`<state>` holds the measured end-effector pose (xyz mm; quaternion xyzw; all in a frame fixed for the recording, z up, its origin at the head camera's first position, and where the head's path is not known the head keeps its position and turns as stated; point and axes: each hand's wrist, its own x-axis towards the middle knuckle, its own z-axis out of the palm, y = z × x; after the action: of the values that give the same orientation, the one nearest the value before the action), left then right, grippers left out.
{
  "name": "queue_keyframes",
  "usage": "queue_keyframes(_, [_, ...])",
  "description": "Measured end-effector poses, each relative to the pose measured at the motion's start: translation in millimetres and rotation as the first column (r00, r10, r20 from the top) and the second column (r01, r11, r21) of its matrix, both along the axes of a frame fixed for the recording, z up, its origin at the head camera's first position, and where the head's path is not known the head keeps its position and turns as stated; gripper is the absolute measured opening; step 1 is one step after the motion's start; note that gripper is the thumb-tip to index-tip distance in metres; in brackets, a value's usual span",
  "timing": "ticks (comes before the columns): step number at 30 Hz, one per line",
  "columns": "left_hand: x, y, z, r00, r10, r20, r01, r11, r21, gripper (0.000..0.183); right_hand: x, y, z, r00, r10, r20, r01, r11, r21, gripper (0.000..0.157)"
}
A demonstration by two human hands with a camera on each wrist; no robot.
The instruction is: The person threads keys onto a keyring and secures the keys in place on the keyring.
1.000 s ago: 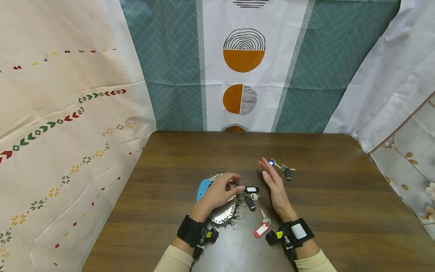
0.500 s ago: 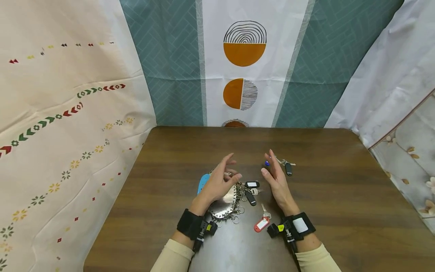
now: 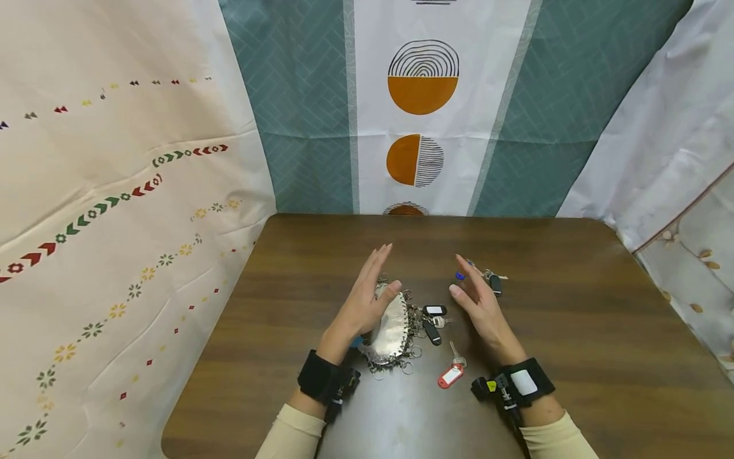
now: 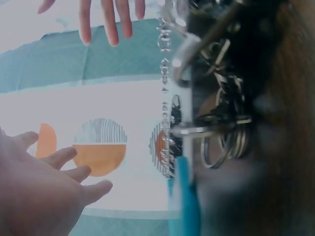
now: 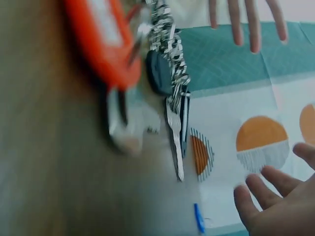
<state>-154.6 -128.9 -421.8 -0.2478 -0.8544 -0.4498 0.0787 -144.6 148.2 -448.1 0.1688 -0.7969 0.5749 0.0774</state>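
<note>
Above the table my left hand (image 3: 362, 307) is raised with straight fingers, over the left part of a shiny oval metal piece (image 3: 394, 328) edged with small metal rings. It holds nothing. A light-blue tag (image 3: 357, 342) shows partly from beneath that hand. Facing it, my right hand (image 3: 487, 319) is also raised, fingers extended, holding nothing. Between the hands lie keys (image 3: 440, 322) with black tags (image 3: 432, 333), touching the ringed edge. A key with a red tag (image 3: 450, 376) lies nearer me. Both hands appear apart in the left wrist view, the right one (image 4: 115, 24) at the top.
Beyond my right hand lie more keys with a black fob (image 3: 496, 285) and a dark-blue tag (image 3: 460, 276), partly hidden by the fingers. The wooden table (image 3: 602, 357) ends at a teal and white curtain (image 3: 309, 127) at the back.
My left hand has lifted from over the metal piece, its bent fingers straightening upward, uncovering more of the piece. The right hand stays raised, with a small shift. The head view has shifted slightly.
</note>
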Motion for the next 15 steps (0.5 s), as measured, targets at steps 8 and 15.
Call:
queue_keyframes(8, [1.6, 4.2, 12.3, 0.992, -0.084, 0.094, 0.102, 0.972, -0.212, 0.058, 11.2, 3.8, 19.3, 0.981, 0.193, 0.011, -0.177, 0.874, 0.453, 0.03])
queue_keyframes(15, [7.5, 15.3, 16.8, 0.925, -0.309, 0.221, 0.377, 0.817, -0.436, 0.004, 27.4, 4.8, 34.6, 0.864, 0.435, 0.254, -0.49, 0.611, 0.622, 0.022])
